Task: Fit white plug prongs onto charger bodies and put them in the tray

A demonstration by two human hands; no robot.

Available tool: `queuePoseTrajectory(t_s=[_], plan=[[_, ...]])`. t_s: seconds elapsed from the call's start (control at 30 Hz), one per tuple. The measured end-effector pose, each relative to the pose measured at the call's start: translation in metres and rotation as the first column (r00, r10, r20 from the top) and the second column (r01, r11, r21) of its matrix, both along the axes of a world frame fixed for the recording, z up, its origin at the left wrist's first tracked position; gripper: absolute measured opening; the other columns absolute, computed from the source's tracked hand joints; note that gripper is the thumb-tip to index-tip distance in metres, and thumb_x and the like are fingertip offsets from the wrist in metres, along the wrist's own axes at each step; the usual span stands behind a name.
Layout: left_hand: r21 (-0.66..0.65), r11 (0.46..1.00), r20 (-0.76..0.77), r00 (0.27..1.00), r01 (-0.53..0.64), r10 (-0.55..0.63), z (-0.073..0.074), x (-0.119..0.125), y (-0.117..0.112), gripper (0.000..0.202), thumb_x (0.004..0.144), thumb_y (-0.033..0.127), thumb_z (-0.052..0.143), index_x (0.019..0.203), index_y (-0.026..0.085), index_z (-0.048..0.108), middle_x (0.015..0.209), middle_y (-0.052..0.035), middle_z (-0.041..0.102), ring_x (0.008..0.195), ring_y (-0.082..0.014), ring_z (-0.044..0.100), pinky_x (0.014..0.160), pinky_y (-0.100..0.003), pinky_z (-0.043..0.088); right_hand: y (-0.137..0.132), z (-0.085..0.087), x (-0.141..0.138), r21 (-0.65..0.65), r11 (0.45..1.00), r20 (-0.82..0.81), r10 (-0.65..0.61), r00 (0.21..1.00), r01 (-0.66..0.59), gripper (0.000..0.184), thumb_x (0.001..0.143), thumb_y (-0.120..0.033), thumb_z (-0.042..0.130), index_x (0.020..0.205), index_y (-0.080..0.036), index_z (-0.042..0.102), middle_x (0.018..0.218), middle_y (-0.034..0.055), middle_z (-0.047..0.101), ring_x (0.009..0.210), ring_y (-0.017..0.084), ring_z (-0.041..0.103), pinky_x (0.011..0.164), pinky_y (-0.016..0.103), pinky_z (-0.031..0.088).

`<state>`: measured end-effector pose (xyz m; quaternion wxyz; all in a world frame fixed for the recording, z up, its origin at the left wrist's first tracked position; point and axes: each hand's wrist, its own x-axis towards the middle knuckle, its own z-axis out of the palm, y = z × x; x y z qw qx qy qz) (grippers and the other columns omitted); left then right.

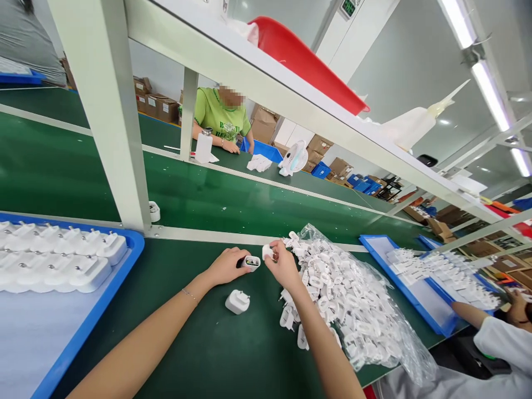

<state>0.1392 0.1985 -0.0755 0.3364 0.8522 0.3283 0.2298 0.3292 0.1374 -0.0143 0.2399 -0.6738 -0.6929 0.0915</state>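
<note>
My left hand is closed around a white charger housing, whose open end faces right and shows parts inside. Just right of it, my right hand pinches a small white plug cover; a narrow gap separates the two pieces. Below my left hand, a white charger with prongs rests on the green tabletop. Beside my right forearm lies a large heap of white plug covers, spilling from a clear plastic bag.
At left, a blue-rimmed tray holds rows of white chargers. A shelf post rises behind it, and the shelf carries a red scoop. Another blue tray stands at right near a co-worker's arm. Across the belt sits a person in green.
</note>
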Motion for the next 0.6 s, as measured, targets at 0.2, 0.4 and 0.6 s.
queuePoseTrajectory(t_s=[0.2,0.4,0.6], plan=[[0.04,0.999,-0.007,1.0,0.021,-0.021,0.001,0.0,0.0,0.022,0.079,0.04,0.057,0.095,0.024,0.057,0.082,-0.0011,0.058,0.084,-0.0214,0.053,0.078,-0.031,0.037,-0.001,0.005,-0.013,0.038,0.98,-0.171,0.2,0.965,-0.196,0.008,0.079,-0.022,0.051,0.086,-0.02,0.054,0.087,0.0023,0.056,0.067,0.014,0.054,0.064,0.025,0.044],[0.066,0.998,-0.022,1.0,0.012,-0.01,0.003,0.0,-0.001,0.02,0.081,0.041,0.056,0.086,0.021,0.055,0.078,-0.0009,0.056,0.08,-0.021,0.053,0.075,-0.03,0.036,-0.002,0.008,-0.017,0.019,0.96,0.036,0.278,0.96,-0.279,0.013,0.084,-0.016,0.046,0.093,-0.02,0.054,0.093,0.004,0.058,0.081,0.017,0.055,0.073,0.027,0.042],[0.06,0.998,-0.007,1.0,0.023,-0.023,0.002,-0.001,-0.002,0.021,0.081,0.039,0.056,0.094,0.024,0.056,0.082,-0.0011,0.058,0.085,-0.021,0.053,0.078,-0.031,0.036,0.0,0.015,-0.02,-0.091,0.945,0.175,0.326,0.929,-0.315,0.017,0.085,-0.013,0.047,0.097,-0.019,0.057,0.097,0.0052,0.061,0.085,0.018,0.058,0.073,0.026,0.04]])
